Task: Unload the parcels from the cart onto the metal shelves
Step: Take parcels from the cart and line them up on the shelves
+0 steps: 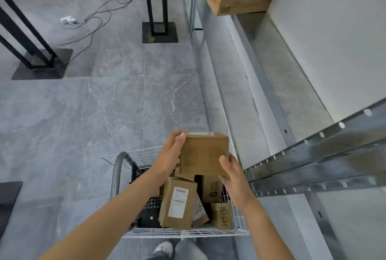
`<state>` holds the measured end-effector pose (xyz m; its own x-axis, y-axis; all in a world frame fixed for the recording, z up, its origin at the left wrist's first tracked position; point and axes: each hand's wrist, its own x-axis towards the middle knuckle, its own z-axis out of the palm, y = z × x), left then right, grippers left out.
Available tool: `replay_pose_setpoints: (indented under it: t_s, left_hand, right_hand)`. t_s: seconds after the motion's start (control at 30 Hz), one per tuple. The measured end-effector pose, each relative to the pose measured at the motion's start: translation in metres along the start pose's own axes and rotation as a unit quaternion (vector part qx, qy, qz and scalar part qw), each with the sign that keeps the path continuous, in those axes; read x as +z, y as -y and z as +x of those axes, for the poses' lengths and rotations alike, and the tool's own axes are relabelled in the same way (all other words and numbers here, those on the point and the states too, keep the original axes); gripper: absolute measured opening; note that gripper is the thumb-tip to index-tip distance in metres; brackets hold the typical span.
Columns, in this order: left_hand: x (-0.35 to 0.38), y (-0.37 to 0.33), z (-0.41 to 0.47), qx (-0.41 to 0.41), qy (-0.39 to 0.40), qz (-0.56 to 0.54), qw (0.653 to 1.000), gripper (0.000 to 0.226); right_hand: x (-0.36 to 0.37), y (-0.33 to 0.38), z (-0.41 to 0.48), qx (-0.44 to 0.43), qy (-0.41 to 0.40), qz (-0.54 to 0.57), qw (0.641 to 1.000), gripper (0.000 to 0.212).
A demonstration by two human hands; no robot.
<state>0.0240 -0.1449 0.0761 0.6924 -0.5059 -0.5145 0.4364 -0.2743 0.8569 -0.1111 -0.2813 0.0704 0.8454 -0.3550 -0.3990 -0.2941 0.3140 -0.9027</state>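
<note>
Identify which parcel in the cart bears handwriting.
The small parcel in the near right corner of the cart; the tall parcel left of it has a printed label.

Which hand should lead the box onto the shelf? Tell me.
Probably right: the right hand holds the box on the side facing the shelf, which stands right of the cart; the left hand holds its far side.

Bright, even light; wide-angle warp, slight blur.

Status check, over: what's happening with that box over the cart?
One box gripped by left hand and right hand, above the cart. More parcels lie in the cart. No obstacle seen toward the shelf on the right.
</note>
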Motion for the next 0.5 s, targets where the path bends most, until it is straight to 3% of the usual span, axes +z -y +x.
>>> replay_pose_setpoints:
  t_s: [0.07,0.2,0.4,0.5]
  left_hand:
    - [0.000,-0.004,-0.013,0.034,0.013,0.005,0.999,0.026]
    - [0.002,-0.012,-0.038,0.082,0.046,0.019,0.995,0.022]
    - [-0.001,-0.018,-0.064,0.133,0.115,0.061,0.982,0.019]
    - [0.000,-0.022,-0.073,0.157,0.162,0.083,0.971,0.032]
  right_hand:
    - [0.004,0.010,-0.008,0.023,-0.023,0.034,0.999,0.093]
    - [0.011,0.027,-0.027,0.008,-0.075,0.091,0.993,0.056]
    - [0.025,0.028,-0.062,0.002,-0.180,0.120,0.976,0.058]
    - [0.029,0.023,-0.083,-0.036,-0.218,0.107,0.970,0.056]
